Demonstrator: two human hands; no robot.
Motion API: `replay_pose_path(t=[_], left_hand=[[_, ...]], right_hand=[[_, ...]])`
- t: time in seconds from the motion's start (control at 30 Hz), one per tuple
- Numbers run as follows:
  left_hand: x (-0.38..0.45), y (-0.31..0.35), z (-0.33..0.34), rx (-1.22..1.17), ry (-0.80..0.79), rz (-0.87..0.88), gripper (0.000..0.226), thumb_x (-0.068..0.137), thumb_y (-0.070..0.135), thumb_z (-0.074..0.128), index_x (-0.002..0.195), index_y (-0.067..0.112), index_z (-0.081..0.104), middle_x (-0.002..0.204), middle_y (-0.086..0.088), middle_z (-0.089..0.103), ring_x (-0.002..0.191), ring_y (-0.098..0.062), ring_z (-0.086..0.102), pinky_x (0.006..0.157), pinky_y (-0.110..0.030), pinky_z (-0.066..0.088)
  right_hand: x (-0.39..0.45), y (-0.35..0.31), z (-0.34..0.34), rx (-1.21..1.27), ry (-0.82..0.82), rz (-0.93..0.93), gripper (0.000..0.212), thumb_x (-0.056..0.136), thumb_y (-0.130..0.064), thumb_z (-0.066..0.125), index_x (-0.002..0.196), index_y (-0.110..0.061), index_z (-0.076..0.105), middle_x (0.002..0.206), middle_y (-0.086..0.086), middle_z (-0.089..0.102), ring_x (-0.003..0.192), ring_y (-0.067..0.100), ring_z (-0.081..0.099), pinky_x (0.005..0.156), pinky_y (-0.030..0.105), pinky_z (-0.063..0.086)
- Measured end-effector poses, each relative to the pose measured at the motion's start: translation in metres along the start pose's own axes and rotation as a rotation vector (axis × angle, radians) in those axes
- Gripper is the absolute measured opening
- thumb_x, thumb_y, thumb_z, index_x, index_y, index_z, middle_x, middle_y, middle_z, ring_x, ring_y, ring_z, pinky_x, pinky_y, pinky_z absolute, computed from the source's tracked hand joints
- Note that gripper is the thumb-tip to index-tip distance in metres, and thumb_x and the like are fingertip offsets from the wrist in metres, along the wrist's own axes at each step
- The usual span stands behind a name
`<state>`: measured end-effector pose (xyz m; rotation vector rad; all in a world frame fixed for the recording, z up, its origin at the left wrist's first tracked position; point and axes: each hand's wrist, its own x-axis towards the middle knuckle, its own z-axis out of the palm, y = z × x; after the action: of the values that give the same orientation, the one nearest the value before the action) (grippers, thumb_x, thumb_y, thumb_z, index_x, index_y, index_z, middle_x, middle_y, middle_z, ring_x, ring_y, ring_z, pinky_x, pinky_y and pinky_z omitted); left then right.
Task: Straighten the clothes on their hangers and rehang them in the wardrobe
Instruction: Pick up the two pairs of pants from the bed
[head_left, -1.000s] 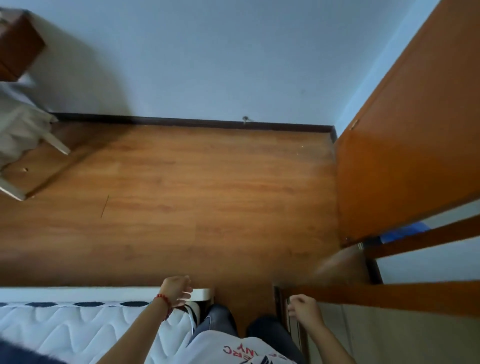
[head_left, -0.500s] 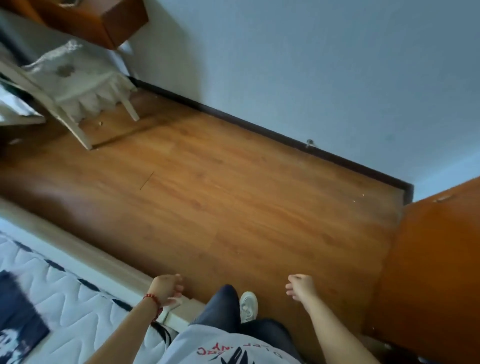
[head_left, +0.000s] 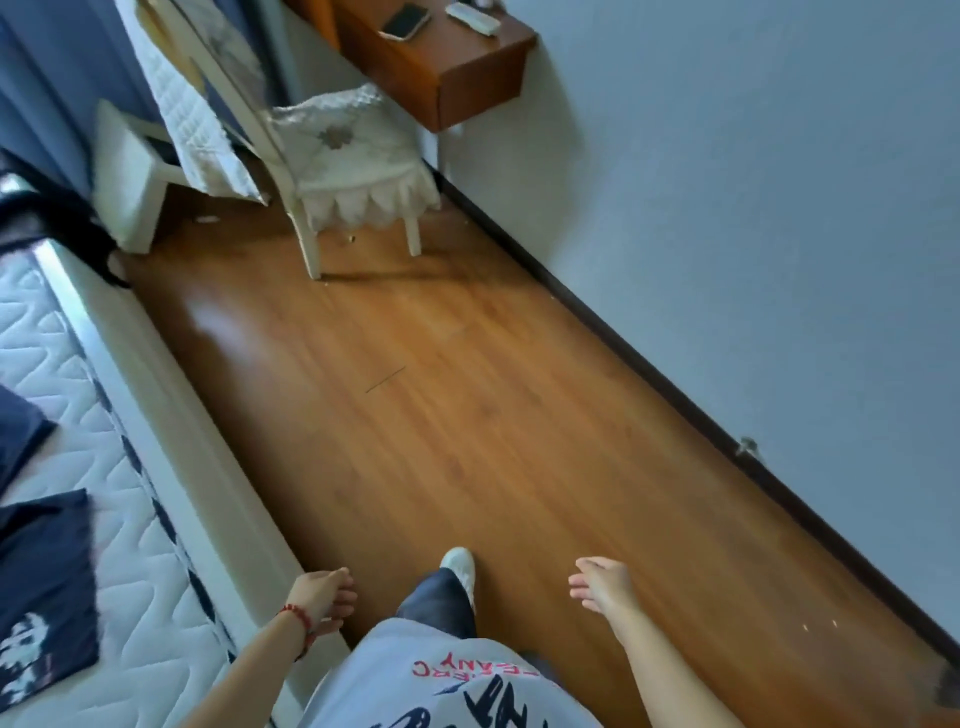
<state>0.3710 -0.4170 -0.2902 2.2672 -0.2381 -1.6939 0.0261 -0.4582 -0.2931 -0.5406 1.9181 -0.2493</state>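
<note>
we read red upside-down letters "ERC" and "ANY" | on our grey shirt (head_left: 441, 680), near centre | rest illegible

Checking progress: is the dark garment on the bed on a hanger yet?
Apparently not: the dark garment lies flat on the mattress, no hanger visible.

Dark navy clothes (head_left: 44, 587) are seen lying on the white quilted mattress (head_left: 150, 577) at the left edge of the view. One piece is spread flat, with a white printed graphic near its lower end, and is cut off by the frame's left edge. A second dark piece (head_left: 18, 439) is laid just above it, apart from the first by a strip of mattress, and only its corner is shown. No hangers can be made out.
</note>
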Motion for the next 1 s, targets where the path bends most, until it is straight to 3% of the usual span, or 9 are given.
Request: replay_pose_path(t=[0.13, 0.23, 0.4, 0.57, 0.77, 0.87, 1.0], left_hand=[[0.018, 0.068, -0.015, -0.091, 0.03, 0.042, 0.021, 0.094, 0.018, 0.047, 0.081, 0.006, 0.057, 0.068, -0.01, 0.056, 0.052, -0.019, 0.051, 0.051, -0.022, 0.039], [0.031, 0.115, -0.033, -0.17, 0.055, 0.053, 0.023, 0.094, 0.016, 0.047, 0.076, 0.006, 0.055, 0.064, -0.01, 0.053, 0.03, -0.009, 0.05, 0.034, -0.012, 0.038], [0.061, 0.167, -0.072, -0.324, 0.098, 0.022, 0.024, 0.094, 0.021, 0.048, 0.078, 0.007, 0.058, 0.065, -0.008, 0.057, 0.052, -0.017, 0.053, 0.043, -0.019, 0.041], [0.092, 0.189, -0.111, -0.538, 0.174, -0.063, 0.02, 0.094, 0.019, 0.047, 0.082, 0.006, 0.055, 0.064, -0.009, 0.055, 0.047, -0.016, 0.05, 0.038, -0.016, 0.038], [0.102, 0.196, -0.154, -0.859, 0.295, -0.183, 0.021, 0.097, 0.016, 0.041, 0.079, 0.007, 0.05, 0.058, -0.007, 0.044, 0.03, -0.01, 0.039, 0.032, -0.013, 0.03], [0.099, 0.203, -0.173, -0.959, 0.356, -0.211, 0.025, 0.096, 0.017, 0.041, 0.073, 0.01, 0.05, 0.06, -0.005, 0.044, 0.036, -0.009, 0.04, 0.032, -0.013, 0.03], [0.111, 0.201, -0.194, -1.113, 0.445, -0.289, 0.021, 0.096, 0.019, 0.044, 0.089, 0.003, 0.057, 0.065, -0.009, 0.054, 0.05, -0.017, 0.047, 0.039, -0.018, 0.038]], right_hand=[[0.03, -0.067, 0.013, -0.114, -0.015, -0.051, 0.025, 0.093, -0.011, 0.048, 0.11, 0.003, 0.06, 0.067, 0.005, 0.061, 0.052, 0.016, 0.055, 0.051, 0.024, 0.038], [0.043, -0.122, 0.03, -0.16, -0.058, -0.081, 0.019, 0.095, -0.009, 0.046, 0.107, 0.001, 0.057, 0.079, 0.013, 0.062, 0.059, 0.021, 0.055, 0.058, 0.032, 0.045], [0.083, -0.218, 0.074, -0.324, -0.133, -0.125, 0.027, 0.095, -0.011, 0.047, 0.114, 0.006, 0.057, 0.077, 0.012, 0.06, 0.059, 0.021, 0.056, 0.056, 0.026, 0.04], [0.118, -0.333, 0.148, -0.515, -0.25, -0.229, 0.026, 0.095, -0.01, 0.046, 0.113, 0.006, 0.057, 0.084, 0.016, 0.061, 0.057, 0.019, 0.054, 0.053, 0.025, 0.038], [0.118, -0.472, 0.262, -0.818, -0.425, -0.405, 0.013, 0.094, -0.011, 0.046, 0.094, -0.006, 0.058, 0.069, 0.005, 0.061, 0.052, 0.014, 0.054, 0.047, 0.021, 0.038], [0.106, -0.528, 0.327, -0.956, -0.466, -0.488, 0.019, 0.092, -0.011, 0.048, 0.077, -0.012, 0.058, 0.065, 0.003, 0.061, 0.039, 0.007, 0.055, 0.043, 0.018, 0.038], [0.088, -0.576, 0.416, -1.058, -0.523, -0.585, 0.021, 0.09, -0.011, 0.051, 0.071, -0.017, 0.059, 0.059, 0.001, 0.062, 0.031, 0.0, 0.052, 0.042, 0.015, 0.038]])
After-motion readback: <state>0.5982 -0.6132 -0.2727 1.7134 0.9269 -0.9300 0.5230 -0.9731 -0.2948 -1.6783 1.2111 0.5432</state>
